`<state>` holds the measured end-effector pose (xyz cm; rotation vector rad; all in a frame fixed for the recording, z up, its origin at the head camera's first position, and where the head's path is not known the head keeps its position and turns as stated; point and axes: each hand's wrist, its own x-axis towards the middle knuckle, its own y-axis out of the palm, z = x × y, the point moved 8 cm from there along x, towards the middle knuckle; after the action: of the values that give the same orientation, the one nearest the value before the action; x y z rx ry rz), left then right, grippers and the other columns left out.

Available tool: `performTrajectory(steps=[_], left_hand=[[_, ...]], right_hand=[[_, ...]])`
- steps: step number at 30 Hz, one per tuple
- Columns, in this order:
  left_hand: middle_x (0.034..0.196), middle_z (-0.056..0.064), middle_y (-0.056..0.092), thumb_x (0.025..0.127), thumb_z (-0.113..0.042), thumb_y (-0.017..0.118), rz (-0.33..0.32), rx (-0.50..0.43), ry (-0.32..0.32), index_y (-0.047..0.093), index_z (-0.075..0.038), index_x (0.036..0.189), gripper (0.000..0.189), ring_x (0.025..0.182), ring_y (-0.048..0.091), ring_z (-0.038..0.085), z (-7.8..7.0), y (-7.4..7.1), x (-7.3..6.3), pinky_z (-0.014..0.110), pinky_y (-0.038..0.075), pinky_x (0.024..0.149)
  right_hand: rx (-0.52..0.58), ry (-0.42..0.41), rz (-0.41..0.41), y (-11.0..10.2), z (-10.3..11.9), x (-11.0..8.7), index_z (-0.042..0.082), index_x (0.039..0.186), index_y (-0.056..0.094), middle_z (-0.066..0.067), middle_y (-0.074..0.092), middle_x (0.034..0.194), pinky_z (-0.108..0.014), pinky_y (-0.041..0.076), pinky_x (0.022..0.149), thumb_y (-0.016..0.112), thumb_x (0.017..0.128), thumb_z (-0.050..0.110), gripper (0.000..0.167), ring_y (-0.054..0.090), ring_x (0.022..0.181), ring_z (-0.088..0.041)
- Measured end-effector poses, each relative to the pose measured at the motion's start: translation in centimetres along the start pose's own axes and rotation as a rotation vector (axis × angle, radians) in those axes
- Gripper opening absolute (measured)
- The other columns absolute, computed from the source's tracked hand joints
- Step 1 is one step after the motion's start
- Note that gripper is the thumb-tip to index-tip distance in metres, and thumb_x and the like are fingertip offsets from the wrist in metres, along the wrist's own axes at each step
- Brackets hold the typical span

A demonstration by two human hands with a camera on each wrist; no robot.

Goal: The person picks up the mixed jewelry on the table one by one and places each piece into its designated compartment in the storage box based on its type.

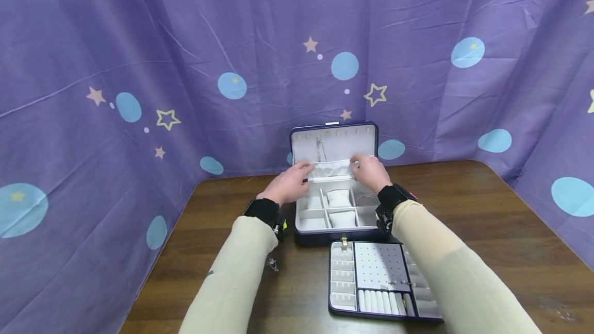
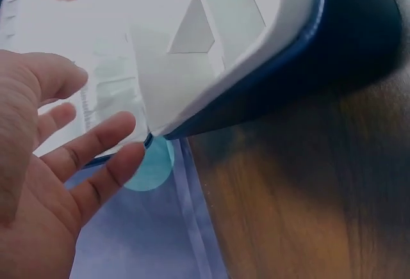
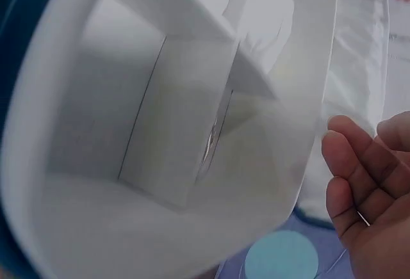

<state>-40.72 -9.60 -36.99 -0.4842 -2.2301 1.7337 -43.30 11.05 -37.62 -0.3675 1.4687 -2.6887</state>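
A dark blue jewelry box [image 1: 303,238] stands with its lid [image 1: 341,140] raised against the curtain. Across the lower lid runs a gathered white pocket [image 1: 331,169]. My left hand [image 1: 289,183] is at the pocket's left end, fingers spread and thumb apart in the left wrist view. At the right end, my right hand [image 1: 371,173] appears to pinch the pocket's upper edge between thumb and forefinger; the fingertips partly hide the contact. A thin chain [image 1: 320,147] hangs inside the lid. Compartments below hold two white cushions [image 1: 339,198] and a thin bangle [image 1: 366,200].
In front of the box lies a lift-out tray [image 1: 380,264] with ring rolls, a perforated panel and small sections. A small silvery piece [image 1: 272,263] sits beside my left forearm. Something clear [image 1: 559,311] is on the wooden table [image 1: 501,231] at right. A purple curtain [image 1: 260,117] hangs behind.
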Motion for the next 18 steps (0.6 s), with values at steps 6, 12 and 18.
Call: performTrajectory(steps=[6, 12, 18], left_hand=[[0.143, 0.006, 0.059, 0.103, -0.015, 0.055, -0.025, 0.027, 0.089, 0.062, -0.011, 0.140, 0.037, 0.134, 0.054, 0.024, -0.3, -1.2, -1.8, 0.043, 0.044, 0.110], [0.108, -0.002, 0.071, 0.100, -0.013, 0.059, 0.034, 0.062, 0.156, 0.073, -0.014, 0.114, 0.019, 0.096, 0.064, 0.014, -0.1, -1.5, -4.4, 0.037, 0.053, 0.089], [0.086, -0.010, 0.064, 0.095, -0.012, 0.065, 0.130, 0.134, 0.232, 0.072, -0.018, 0.097, 0.009, 0.078, 0.058, 0.010, 0.2, -0.6, -7.7, 0.034, 0.051, 0.072]], right_hand=[[0.011, 0.034, 0.008, -0.8, -1.6, -0.4, 0.004, 0.135, 0.061, -0.007, 0.075, 0.084, -0.035, 0.043, 0.067, 0.048, 0.102, 0.013, 0.037, 0.066, 0.073, -0.022], [0.047, 0.049, -0.010, -2.0, -2.6, -0.9, 0.002, 0.137, 0.059, -0.014, 0.074, 0.092, -0.034, 0.048, 0.063, 0.048, 0.104, 0.013, 0.037, 0.068, 0.072, -0.021], [0.029, 0.046, -0.053, -3.4, -4.0, -1.5, 0.000, 0.136, 0.060, -0.016, 0.073, 0.094, -0.040, 0.051, 0.070, 0.050, 0.105, 0.015, 0.036, 0.069, 0.073, -0.022]])
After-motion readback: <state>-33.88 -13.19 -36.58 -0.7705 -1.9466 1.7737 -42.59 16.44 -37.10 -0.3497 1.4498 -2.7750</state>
